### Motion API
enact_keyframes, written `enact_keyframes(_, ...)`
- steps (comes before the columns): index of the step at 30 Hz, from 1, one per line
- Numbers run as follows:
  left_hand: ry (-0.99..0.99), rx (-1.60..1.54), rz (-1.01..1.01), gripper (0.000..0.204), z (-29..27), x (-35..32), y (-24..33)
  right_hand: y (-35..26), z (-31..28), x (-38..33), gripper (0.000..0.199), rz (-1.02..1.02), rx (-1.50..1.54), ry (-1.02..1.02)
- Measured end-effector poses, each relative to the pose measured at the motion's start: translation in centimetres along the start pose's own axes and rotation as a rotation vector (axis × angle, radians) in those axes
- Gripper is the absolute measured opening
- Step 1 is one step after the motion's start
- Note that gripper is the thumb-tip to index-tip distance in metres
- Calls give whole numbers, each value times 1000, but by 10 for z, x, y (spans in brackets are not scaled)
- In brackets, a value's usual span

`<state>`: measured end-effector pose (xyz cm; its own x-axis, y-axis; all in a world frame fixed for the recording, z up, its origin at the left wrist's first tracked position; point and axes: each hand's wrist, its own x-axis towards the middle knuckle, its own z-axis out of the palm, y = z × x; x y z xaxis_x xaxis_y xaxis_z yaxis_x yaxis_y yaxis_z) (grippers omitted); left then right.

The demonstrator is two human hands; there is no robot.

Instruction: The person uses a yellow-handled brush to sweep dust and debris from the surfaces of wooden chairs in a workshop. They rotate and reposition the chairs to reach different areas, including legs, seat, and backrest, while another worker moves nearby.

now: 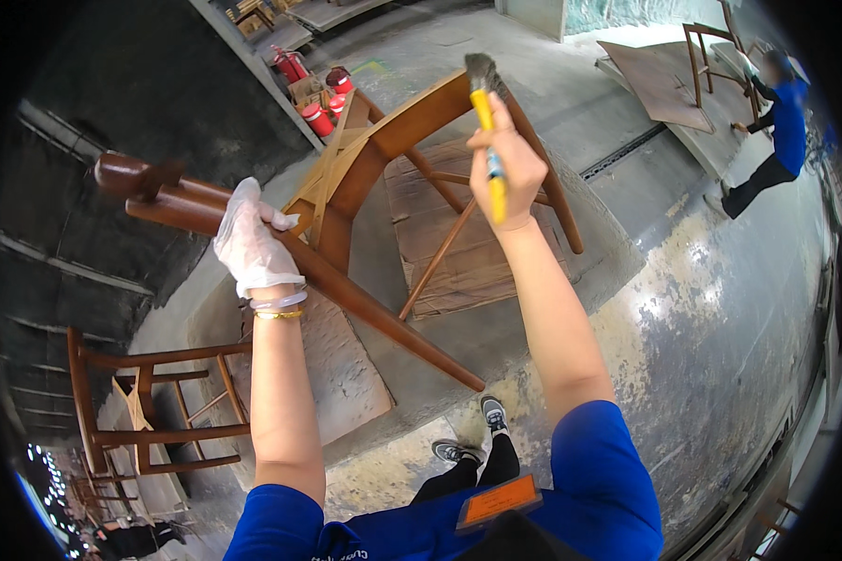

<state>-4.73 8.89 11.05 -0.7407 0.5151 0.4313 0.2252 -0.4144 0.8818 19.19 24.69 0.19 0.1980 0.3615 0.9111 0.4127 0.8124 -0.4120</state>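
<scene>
Brown wooden chair (365, 187) is tipped on its side, far from the body; the gloved left hand (250, 245) grips its back leg, while the right hand (505, 164) grasps a yellow-handled brush (485, 103) at the seat's edge. Steady holding and light strokes along the grain would likely suit this step best.

The paintbrush (488, 131) handle is partly hidden inside the right hand (505, 164); the distant person's (778, 131) face is blurred.

The tilted wooden chair (374, 178) is filling the middle, its legs crossing the space between both hands. Open concrete floor (720, 309) is lying free to the right; a second chair (150, 411) is crowding the lower left.
</scene>
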Motion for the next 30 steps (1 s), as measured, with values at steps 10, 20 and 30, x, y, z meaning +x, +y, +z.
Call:
enact_keyframes(10,12,-66,-111,22,3,-6,-2,-59,4,-44,14,521,1152,-543)
enact_keyframes(20,-15,-157,-33,18,10,-11,-6,-92,-23,-21,23,668,1362,-752)
enact_keyframes(30,63,-107,-87,27,17,-5,-2,-97,-32,-9,23,616,1382,-536)
